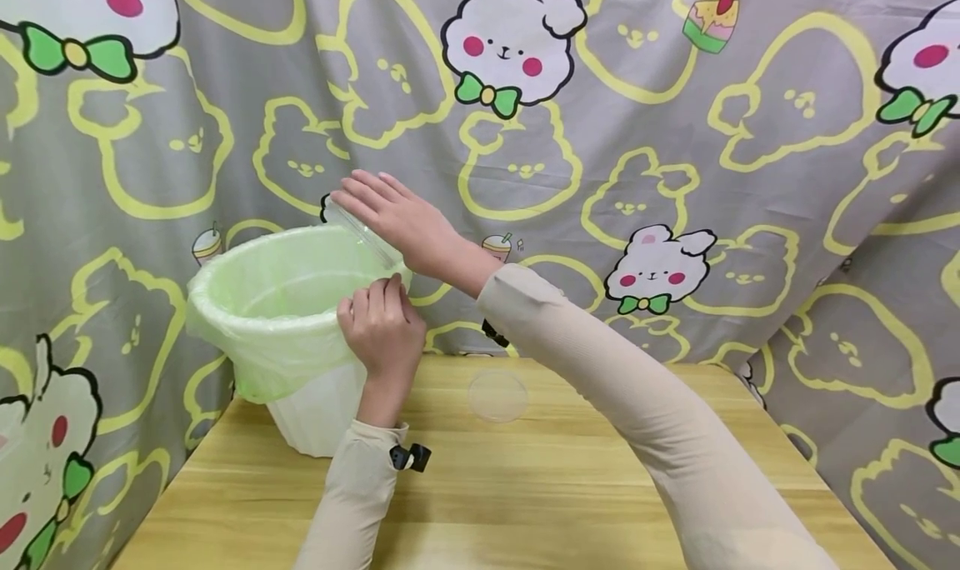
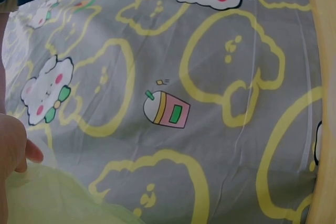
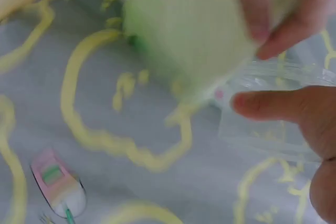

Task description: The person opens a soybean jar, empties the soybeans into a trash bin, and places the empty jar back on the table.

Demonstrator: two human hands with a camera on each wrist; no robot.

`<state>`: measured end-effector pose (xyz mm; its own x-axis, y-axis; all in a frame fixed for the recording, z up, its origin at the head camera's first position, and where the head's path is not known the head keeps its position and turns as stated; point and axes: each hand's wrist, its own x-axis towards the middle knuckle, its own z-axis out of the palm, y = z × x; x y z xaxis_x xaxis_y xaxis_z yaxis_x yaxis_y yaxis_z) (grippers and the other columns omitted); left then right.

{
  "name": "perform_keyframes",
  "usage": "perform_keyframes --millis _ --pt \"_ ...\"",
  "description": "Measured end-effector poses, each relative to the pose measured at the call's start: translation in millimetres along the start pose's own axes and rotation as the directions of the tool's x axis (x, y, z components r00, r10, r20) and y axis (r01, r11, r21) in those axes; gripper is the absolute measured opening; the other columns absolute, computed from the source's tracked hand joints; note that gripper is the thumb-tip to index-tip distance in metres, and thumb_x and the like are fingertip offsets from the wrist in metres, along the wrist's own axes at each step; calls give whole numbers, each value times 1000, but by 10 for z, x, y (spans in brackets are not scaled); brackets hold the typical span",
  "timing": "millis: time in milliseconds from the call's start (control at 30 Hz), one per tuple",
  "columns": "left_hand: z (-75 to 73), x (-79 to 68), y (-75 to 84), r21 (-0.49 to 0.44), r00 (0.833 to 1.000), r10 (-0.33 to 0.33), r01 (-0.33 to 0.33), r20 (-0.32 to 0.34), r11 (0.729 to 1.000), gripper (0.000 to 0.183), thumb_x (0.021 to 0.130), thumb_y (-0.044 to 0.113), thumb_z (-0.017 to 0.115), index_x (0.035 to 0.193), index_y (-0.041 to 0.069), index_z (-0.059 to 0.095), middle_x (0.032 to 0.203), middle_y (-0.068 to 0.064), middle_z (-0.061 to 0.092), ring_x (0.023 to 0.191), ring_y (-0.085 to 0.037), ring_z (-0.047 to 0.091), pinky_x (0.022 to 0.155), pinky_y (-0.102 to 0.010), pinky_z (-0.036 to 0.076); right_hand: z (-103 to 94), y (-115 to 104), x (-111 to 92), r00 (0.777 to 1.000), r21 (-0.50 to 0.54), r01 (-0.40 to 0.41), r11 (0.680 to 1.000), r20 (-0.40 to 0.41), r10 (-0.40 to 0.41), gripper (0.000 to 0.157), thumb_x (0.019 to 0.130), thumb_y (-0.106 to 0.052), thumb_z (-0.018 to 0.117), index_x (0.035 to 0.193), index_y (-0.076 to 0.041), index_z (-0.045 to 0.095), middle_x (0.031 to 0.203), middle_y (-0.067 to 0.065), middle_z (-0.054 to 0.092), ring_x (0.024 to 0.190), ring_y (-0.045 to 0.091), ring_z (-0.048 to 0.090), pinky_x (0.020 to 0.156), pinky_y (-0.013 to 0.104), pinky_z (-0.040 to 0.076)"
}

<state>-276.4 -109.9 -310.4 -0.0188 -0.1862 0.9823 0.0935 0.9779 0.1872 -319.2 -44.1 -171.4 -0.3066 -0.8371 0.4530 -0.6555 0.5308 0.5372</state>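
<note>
A white bin (image 1: pixel 322 403) stands at the table's left, lined with a pale green plastic bag (image 1: pixel 277 337) folded over its rim. My left hand (image 1: pixel 384 324) grips the bag and rim at the near right side, fingers curled over the edge. Above the bin's right side, my right hand (image 1: pixel 408 228) holds a clear plastic container (image 1: pixel 365 238) tilted over the opening. In the right wrist view, the thumb lies along the clear container (image 3: pixel 273 77). What is inside the bin is hidden. The left wrist view shows only part of the left hand (image 2: pixel 13 148) beside the bag (image 2: pixel 58 198).
A clear round disc (image 1: pixel 498 396), like a lid, lies flat on the wooden table (image 1: pixel 525 487) right of the bin. A grey patterned curtain (image 1: pixel 525 170) hangs close behind the bin and along both sides.
</note>
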Motion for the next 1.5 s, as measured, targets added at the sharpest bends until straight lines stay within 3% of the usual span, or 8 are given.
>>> perform_keyframes --millis 267,433,567,767,867,1067,1300,1500 --pt "10 -44 12 -7 1000 -1 1 6 1000 17 87 13 57 87 5 72 81 -9 68 71 -30 55 77 -43 37 67 15 -99 999 21 -20 1000 -31 21 84 76 17 43 151 -14 18 156 4 20 146 20 9 118 33 1" --pt "11 -75 13 -1 1000 -16 16 17 1000 19 88 14 56 87 5 72 81 -9 68 71 -30 55 77 -43 37 129 68 -238 986 122 -84 989 -132 100 82 77 -9 65 148 -9 25 153 8 28 145 21 15 118 31 4" --pt "5 -89 4 3 999 -32 32 36 999 21 90 16 55 90 5 72 84 -8 69 73 -31 55 78 -43 37 245 158 -458 952 223 -135 965 -241 189 101 64 -34 81 146 -7 28 150 10 32 143 23 22 118 30 8" --pt "-31 -107 20 7 997 -39 38 59 999 20 89 16 55 92 6 72 87 -8 69 75 -30 56 79 -43 37 455 361 -1050 866 409 -255 876 -307 395 123 45 -36 92 146 -9 27 149 10 33 139 24 28 116 33 17" --pt "-30 -97 22 6 998 -38 38 50 999 19 88 15 56 92 7 72 87 -8 69 77 -30 56 80 -43 37 579 440 -1400 796 544 -343 766 -265 544 129 40 -36 94 147 -16 25 147 6 35 135 22 33 112 38 28" --pt "-25 -66 11 -10 999 -32 32 33 999 17 87 14 57 91 6 72 86 -9 69 77 -31 57 79 -44 37 826 468 -2088 633 755 -491 436 -35 773 129 37 -32 96 146 -24 28 142 0 41 125 22 43 101 46 39" --pt "8 -33 -11 -10 999 -33 33 21 999 18 88 13 56 91 6 72 85 -9 69 77 -32 56 80 -44 37 1142 370 -2753 532 795 -586 156 232 815 122 46 -39 93 146 -18 27 144 8 38 130 31 38 103 52 34" --pt "47 -30 -14 -23 999 -28 29 28 999 19 89 13 55 92 6 72 86 -9 69 77 -32 56 79 -44 37 1414 237 -3174 421 744 -665 -61 441 793 116 54 -44 89 147 -17 24 148 9 33 136 27 31 110 48 28"
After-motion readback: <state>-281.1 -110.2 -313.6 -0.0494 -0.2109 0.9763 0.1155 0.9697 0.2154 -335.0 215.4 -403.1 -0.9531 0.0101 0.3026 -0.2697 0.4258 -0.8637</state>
